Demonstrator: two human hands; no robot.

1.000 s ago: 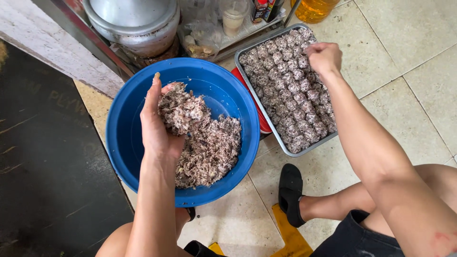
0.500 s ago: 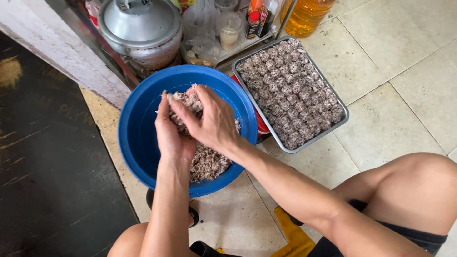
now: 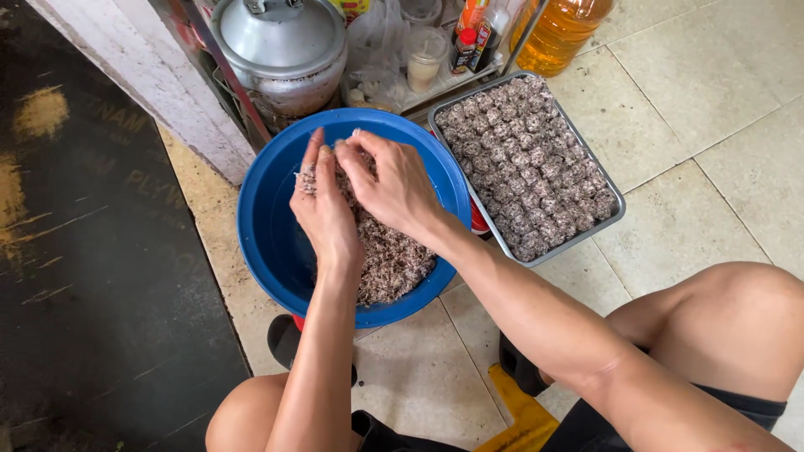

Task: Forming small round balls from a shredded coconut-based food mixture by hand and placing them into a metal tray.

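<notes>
Both hands work over the blue basin [image 3: 260,226], which sits on the tiled floor [image 3: 712,109] btwn the person's knees. Left hand [image 3: 322,209] is cupped palm-up w/ a small clump of the minced mix [image 3: 389,255] on the fingers. Right hand [image 3: 389,184] is curled over it, fingertips pinching and pressing that clump against the left fingers. So neither hand is flat open; both close loosely around the same portion.

Handling, my read: the mix looks soft, moist, sticky, w/ pale shreds through it. No stiffness, and it deforms under light pressure. A single portion is light; the bulk in the basin is prob heavy-ish. It likely crumbles if squeezed hard or pulled, so take it from underneath in a cupped palm and shape w/ fingertips, not a pinch-lift. Residue clings to the skin, so expect sticking on release.

Metal tray [image 3: 615,201] sits just right of the basin, touching or nearly so, packed w/ rows of formed balls [image 3: 528,163]. Those look fragile too: lift from the sides, low.

Behind them: a lidded metal pot [image 3: 280,50], sauce bottles [image 3: 477,33], a jug of yellow oil [image 3: 561,25]. Dark mat [image 3: 92,276] lies to the left.
</notes>
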